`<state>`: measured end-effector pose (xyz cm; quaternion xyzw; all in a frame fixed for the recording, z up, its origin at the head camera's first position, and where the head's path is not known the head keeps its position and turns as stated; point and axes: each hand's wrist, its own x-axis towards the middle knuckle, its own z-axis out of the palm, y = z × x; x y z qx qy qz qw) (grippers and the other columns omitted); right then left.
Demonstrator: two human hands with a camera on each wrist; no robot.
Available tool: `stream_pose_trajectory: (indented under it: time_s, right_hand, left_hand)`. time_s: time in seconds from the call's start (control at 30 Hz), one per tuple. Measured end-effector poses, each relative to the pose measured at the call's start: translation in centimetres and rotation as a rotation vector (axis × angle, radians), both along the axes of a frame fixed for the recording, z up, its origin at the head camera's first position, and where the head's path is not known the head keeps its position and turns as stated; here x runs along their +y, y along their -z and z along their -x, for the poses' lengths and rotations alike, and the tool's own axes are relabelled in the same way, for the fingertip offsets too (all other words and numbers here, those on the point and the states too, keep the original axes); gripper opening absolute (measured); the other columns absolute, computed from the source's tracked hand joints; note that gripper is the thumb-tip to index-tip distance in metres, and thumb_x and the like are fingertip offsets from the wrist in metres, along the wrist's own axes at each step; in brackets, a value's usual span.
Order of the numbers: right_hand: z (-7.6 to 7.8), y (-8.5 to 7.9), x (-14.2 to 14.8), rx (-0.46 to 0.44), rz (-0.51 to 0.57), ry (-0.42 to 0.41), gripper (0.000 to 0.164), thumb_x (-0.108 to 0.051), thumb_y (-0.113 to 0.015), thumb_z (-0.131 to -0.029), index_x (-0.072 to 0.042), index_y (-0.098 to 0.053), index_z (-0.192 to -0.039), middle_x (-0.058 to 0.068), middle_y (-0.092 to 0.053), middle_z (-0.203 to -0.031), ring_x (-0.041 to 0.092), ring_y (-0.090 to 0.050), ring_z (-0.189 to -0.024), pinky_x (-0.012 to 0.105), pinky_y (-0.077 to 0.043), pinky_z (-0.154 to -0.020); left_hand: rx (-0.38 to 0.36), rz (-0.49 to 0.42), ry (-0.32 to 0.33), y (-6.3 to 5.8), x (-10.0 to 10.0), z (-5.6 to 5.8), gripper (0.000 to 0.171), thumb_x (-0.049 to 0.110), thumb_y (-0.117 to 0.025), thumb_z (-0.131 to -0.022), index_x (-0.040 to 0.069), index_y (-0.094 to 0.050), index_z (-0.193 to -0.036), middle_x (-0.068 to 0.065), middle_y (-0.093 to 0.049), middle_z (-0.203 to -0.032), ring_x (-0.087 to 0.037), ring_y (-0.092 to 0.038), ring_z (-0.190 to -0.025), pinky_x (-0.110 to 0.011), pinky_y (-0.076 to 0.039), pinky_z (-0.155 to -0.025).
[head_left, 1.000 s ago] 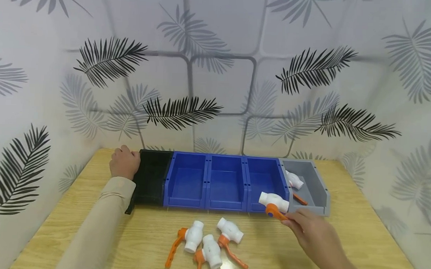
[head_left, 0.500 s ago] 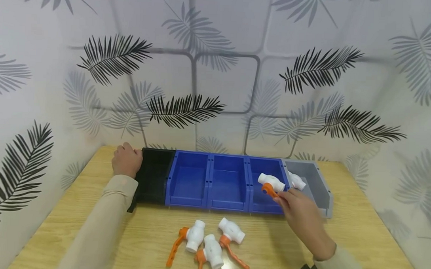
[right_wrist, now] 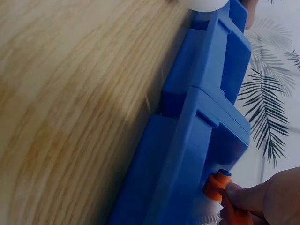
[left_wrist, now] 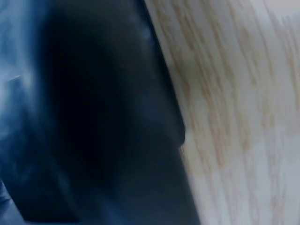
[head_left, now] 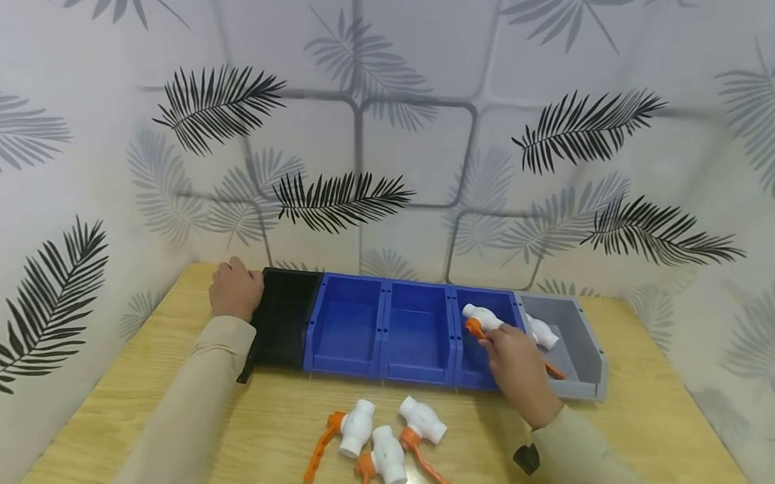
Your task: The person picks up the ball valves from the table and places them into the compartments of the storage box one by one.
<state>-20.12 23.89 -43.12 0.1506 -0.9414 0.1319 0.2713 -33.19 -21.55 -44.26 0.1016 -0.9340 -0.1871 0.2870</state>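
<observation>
My right hand (head_left: 518,367) pinches a white PVC ball valve (head_left: 481,317) by its orange lever, over the rightmost blue bin (head_left: 467,377). In the right wrist view, finger and thumb close on the orange handle (right_wrist: 215,188), with the white body partly hidden below it. At the far left, my left hand (head_left: 235,288) grips the upper side edge of the black bin (head_left: 285,324) with curled fingers. The left wrist view shows only the dark bin wall (left_wrist: 154,122) close up. Several more such valves, including a middle one (head_left: 388,457), lie on the table.
Two more blue bins, one left (head_left: 344,333) and one central (head_left: 417,339), stand in the row beside the black one. A grey bin (head_left: 586,334) at the right end holds another valve (head_left: 542,333). Behind the wooden table (head_left: 278,423) is a leaf-patterned wall covering (head_left: 391,149).
My right hand has carried the valve forward and slightly left, from in front of the bins to over the rightmost blue bin. The left hand stays at the black bin.
</observation>
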Motion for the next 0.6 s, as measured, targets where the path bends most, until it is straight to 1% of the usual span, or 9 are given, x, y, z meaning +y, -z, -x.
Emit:
stream_pose_trajectory:
  time_s: [0.17, 0.27, 0.4, 0.5, 0.6]
  right_hand:
    - [0.9, 0.6, -0.8, -0.005, -0.013, 0.015, 0.010, -0.009, -0.072, -0.078, 0.000, -0.067, -0.080, 0.006, -0.055, -0.070, 0.025, -0.056, -0.064, 0.040, -0.046, -0.052]
    - [1.4, 1.0, -1.1, -0.037, -0.014, 0.027, 0.008, -0.007, -0.071, -0.079, 0.000, -0.067, -0.080, 0.007, -0.055, -0.070, 0.025, -0.056, -0.064, 0.040, -0.046, -0.053]
    - [1.8, 1.9, -1.2, -0.100, -0.011, 0.047, 0.006, -0.004, -0.068, -0.080, -0.001, -0.064, -0.076, 0.007, -0.055, -0.070, 0.026, -0.056, -0.066, 0.041, -0.046, -0.055]
    - [2.0, 2.6, -1.2, -0.126, -0.024, 0.058, 0.009, -0.004, -0.066, -0.081, -0.001, -0.061, -0.074, 0.008, -0.053, -0.069, 0.028, -0.055, -0.065, 0.043, -0.046, -0.055]
    - [2.4, 3.1, -1.3, -0.144, -0.031, 0.064, 0.009, -0.004, -0.065, -0.082, -0.001, -0.060, -0.075, 0.009, -0.053, -0.069, 0.027, -0.055, -0.063, 0.043, -0.045, -0.055]
  left_hand:
    - [-0.001, -0.004, 0.003, -0.2, -0.1, -0.1, 0.024, 0.015, -0.043, -0.086, -0.008, -0.047, -0.082, -0.027, -0.047, -0.078, -0.047, -0.050, -0.071, -0.057, -0.041, -0.059]
    - [0.015, 0.005, -0.001, -0.2, -0.2, 0.0, 0.023, 0.015, -0.044, -0.085, -0.008, -0.047, -0.081, -0.027, -0.047, -0.078, -0.047, -0.050, -0.070, -0.057, -0.041, -0.059]
    - [0.026, 0.012, -0.005, 0.2, -0.3, 0.3, 0.022, 0.015, -0.045, -0.084, -0.007, -0.047, -0.080, -0.027, -0.047, -0.077, -0.047, -0.050, -0.069, -0.057, -0.041, -0.058]
    - [0.024, 0.015, -0.001, 0.4, -0.3, 0.5, 0.023, 0.015, -0.045, -0.084, -0.007, -0.048, -0.081, -0.026, -0.047, -0.077, -0.046, -0.050, -0.069, -0.057, -0.041, -0.057]
    - [0.020, 0.019, 0.010, 0.4, -0.4, 0.8, 0.023, 0.015, -0.044, -0.085, -0.007, -0.047, -0.082, -0.025, -0.047, -0.077, -0.046, -0.050, -0.069, -0.057, -0.041, -0.058]
